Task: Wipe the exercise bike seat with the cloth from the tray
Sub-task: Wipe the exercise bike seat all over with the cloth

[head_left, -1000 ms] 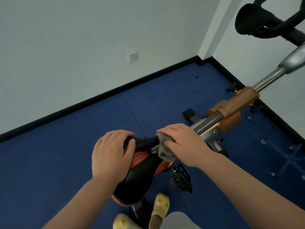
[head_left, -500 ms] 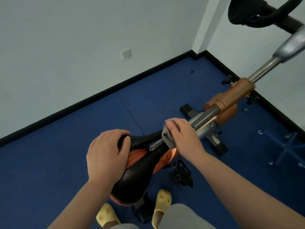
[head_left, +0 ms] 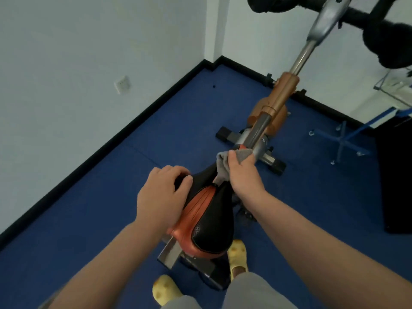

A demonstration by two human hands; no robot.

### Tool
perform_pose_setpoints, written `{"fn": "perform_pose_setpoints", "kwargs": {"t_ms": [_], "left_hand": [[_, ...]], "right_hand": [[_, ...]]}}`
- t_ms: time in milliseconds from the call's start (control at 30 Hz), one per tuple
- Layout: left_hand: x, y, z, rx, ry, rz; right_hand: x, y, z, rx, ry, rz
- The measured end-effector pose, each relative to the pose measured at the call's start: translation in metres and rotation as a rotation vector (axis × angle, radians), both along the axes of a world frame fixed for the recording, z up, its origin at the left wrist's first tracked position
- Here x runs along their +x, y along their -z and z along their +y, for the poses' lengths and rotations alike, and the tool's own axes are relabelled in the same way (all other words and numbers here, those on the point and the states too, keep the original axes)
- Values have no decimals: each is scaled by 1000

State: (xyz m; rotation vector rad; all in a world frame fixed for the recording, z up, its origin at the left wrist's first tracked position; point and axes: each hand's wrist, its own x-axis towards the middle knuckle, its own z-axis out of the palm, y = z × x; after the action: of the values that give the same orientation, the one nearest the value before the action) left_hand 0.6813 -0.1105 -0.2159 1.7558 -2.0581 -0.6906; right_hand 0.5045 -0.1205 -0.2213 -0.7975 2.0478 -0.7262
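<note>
1. Nearest the camera, at the bottom edge, are the person's grey-clad knees and two yellow clogs (head_left: 238, 256), standing on a blue floor (head_left: 89, 219).
2. Just beyond them is the exercise bike seat (head_left: 208, 217), a black and orange saddle with its wide back end towards the person and its narrow nose pointing away.
3. The left hand (head_left: 161, 198) lies palm down on the left side of the seat, fingers curled loosely over its edge near the nose, with nothing else in its grasp.
4. The right hand (head_left: 242, 175) is closed around a grey cloth (head_left: 225, 162), pressing it at the seat's nose where the nose meets the bike's metal frame tube (head_left: 258, 130).
5. The cloth is bunched under the fingers; part of it drapes down onto the nose, and part wraps against the tube.
6. Further out, the tube runs up and away through an orange housing (head_left: 282, 97) to a silver stem.
7. The black handlebars (head_left: 388, 36) sit at the top right.
8. A black base bar (head_left: 225, 133) of the bike rests on the floor beside the tube.
9. To the right stands a blue metal stand (head_left: 344, 139), with a dark object at the frame edge that is too cut off to identify.
10. Farthest away are white walls (head_left: 66, 52) with a black skirting board, meeting in a corner, and a white wall socket (head_left: 122, 84) on the left wall.
</note>
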Motion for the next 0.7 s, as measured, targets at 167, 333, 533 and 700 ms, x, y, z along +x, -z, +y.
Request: {"fn": "perform_pose_setpoints", "kwargs": {"t_ms": [167,333,533,700], "left_hand": [[0,7,2,4,-20,133],[3,10,0,-8,38,143],[3,9,0,-8,38,173],[3,10,-2,5,29,180]], "right_hand": [[19,-9,18,74,43,42],[46,-9,72,101,-153,213],[35,-13,32,190,25,94],[58,-13,89,135,-169,294]]}}
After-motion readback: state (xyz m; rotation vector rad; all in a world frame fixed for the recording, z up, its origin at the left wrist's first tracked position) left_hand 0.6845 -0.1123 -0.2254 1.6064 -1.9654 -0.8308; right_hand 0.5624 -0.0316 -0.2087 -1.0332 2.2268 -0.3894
